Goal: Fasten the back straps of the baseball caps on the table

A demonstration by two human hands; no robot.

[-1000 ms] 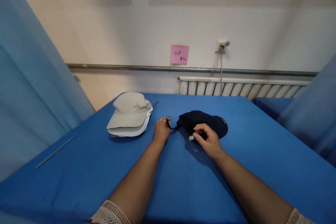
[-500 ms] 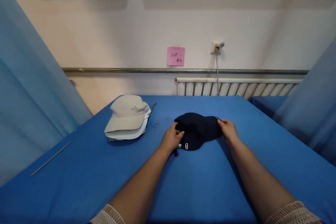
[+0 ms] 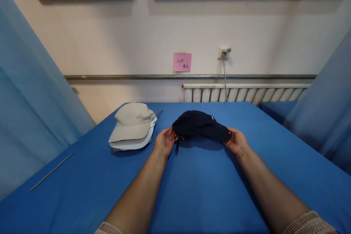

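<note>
A dark navy baseball cap [image 3: 193, 124] is held crown up just over the blue table cover, its brim to the right and a strap with a metal buckle hanging at its back. At that back edge is my left hand [image 3: 164, 140], palm turned up, with its fingertips under the cap. My right hand [image 3: 236, 141] grips the tip of the brim, fingers beneath it. Left of my hands lies a stack of pale caps, with a beige cap [image 3: 133, 122] on top and a white cap [image 3: 139, 143] below it.
A thin stick [image 3: 52, 171] lies on the blue table cover [image 3: 197, 190] at the left. Behind stand a wall rail [image 3: 142, 77], a radiator [image 3: 246, 93] and a socket with a plug [image 3: 223, 53]. Blue curtains [image 3: 33, 91] hang on both sides.
The navy cap has been turned from showing its inside and buckle to crown up, and raised slightly. My left hand has moved left and rolled palm up; my right hand stays on the brim.
</note>
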